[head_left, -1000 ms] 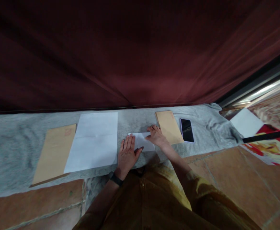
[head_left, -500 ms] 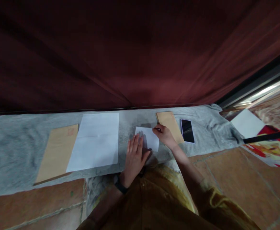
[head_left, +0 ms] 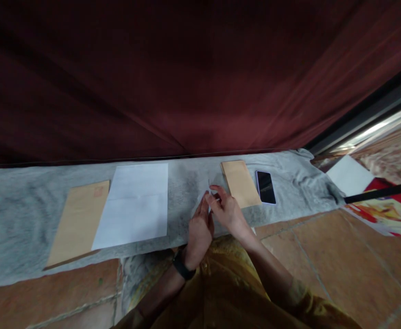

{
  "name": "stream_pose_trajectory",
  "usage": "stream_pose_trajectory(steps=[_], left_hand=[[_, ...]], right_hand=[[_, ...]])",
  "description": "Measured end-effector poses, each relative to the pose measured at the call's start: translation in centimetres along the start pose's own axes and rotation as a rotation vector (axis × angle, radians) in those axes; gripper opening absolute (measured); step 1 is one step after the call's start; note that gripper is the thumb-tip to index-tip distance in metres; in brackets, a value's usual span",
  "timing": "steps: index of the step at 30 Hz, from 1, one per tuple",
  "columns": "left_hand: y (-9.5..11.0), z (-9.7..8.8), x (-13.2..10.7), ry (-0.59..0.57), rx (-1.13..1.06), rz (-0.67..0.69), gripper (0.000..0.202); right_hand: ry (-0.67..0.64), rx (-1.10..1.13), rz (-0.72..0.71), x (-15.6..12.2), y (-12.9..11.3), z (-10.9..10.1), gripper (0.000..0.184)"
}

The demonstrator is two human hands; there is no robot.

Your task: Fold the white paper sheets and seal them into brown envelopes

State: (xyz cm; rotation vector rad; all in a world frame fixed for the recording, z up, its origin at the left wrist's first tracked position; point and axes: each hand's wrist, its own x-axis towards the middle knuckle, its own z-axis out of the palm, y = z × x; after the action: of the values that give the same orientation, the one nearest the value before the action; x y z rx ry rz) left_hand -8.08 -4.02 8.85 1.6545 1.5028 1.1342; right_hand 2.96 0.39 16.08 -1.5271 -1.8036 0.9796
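Observation:
The small folded sheet of white paper (head_left: 200, 197) is between my two hands, raised and seen nearly edge-on. Much of it is hidden by fingers. My left hand (head_left: 200, 234), with a dark band at the wrist, is closed on the paper from the near side. Opposite it, the fingers and thumb of my right hand (head_left: 228, 213) pinch the paper near its upper edge. Just right of my right hand lies a stack of brown envelopes (head_left: 242, 180). Further left rests a large white sheet (head_left: 135, 201) with a crease across its middle.
A brown envelope (head_left: 80, 219) with a reddish stamp box lies left of the large sheet. Past the envelope stack is a phone (head_left: 266, 187). Grey cloth (head_left: 183, 180) covers the narrow surface, and a dark red curtain (head_left: 186, 91) hangs behind it.
The small paper has come up off the cloth and turned edge-on. My left hand, flat before, now grips it. My right hand has moved left and slightly nearer me, meeting the left.

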Motion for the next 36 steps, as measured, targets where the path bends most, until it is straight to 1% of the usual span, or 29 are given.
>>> stream_pose_trajectory(steps=[2, 4, 6, 8, 10, 12, 13, 15, 16, 18, 22, 25, 28, 31, 33, 36], left_hand=[[-0.1, -1.2, 0.3, 0.037, -0.057, -0.067, 0.055], [-0.2, -2.5, 0.7, 0.113, -0.122, -0.128, 0.046], [-0.2, -3.6, 1.1, 0.198, -0.236, -0.212, 0.038], [-0.4, -4.3, 1.5, 0.248, -0.422, -0.322, 0.037], [-0.8, -4.5, 1.8, 0.272, -0.645, -0.437, 0.041], [-1.4, -4.2, 2.0, 0.298, -0.822, -0.553, 0.046], [-1.8, -4.0, 2.0, 0.312, -0.873, -0.607, 0.047], [-2.8, -3.5, 2.0, 0.323, -0.905, -0.687, 0.049], [-3.3, -3.2, 1.9, 0.317, -0.896, -0.705, 0.05], [-4.4, -3.0, 1.8, 0.291, -0.834, -0.687, 0.049], [-6.5, -3.1, 1.9, 0.245, -0.587, -0.557, 0.041], [-7.5, -3.7, 2.0, 0.229, -0.391, -0.512, 0.043], [-7.7, -4.1, 1.8, 0.197, -0.183, -0.469, 0.053], [-7.4, -4.1, 1.5, 0.14, -0.002, -0.432, 0.057], [-7.1, -4.1, 1.5, 0.11, 0.065, -0.422, 0.057], [-6.7, -4.2, 1.8, 0.082, 0.134, -0.425, 0.057]], right_hand=[[0.018, 0.054, 0.006, 0.0, 0.5, 0.2, 0.048], [0.104, 0.101, -0.004, 0.1, 1.8, 0.5, 0.053], [0.2, 0.139, -0.033, 0.3, 3.6, 1.1, 0.058], [0.233, 0.183, -0.021, 0.4, 5.7, 2.0, 0.061], [0.252, 0.252, 0.042, 0.4, 7.6, 3.0, 0.063], [0.208, 0.306, 0.102, 0.3, 9.1, 3.9, 0.061], [0.186, 0.319, 0.126, 0.2, 9.7, 4.2, 0.059], [0.153, 0.321, 0.157, 0.0, 10.7, 4.7, 0.051], [0.146, 0.312, 0.165, -0.1, 11.1, 4.8, 0.048], [0.149, 0.283, 0.17, -0.3, 11.7, 4.9, 0.044], [0.182, 0.182, 0.151, -0.4, 12.2, 4.9, 0.045], [0.186, 0.076, 0.101, -0.4, 12.3, 4.8, 0.043], [0.211, -0.047, 0.032, -0.5, 12.2, 4.9, 0.044], [0.216, -0.17, -0.021, -0.5, 11.9, 5.0, 0.047], [0.207, -0.258, -0.028, -0.6, 11.7, 5.1, 0.048], [0.19, -0.388, 0.005, -0.7, 11.3, 5.1, 0.049]])
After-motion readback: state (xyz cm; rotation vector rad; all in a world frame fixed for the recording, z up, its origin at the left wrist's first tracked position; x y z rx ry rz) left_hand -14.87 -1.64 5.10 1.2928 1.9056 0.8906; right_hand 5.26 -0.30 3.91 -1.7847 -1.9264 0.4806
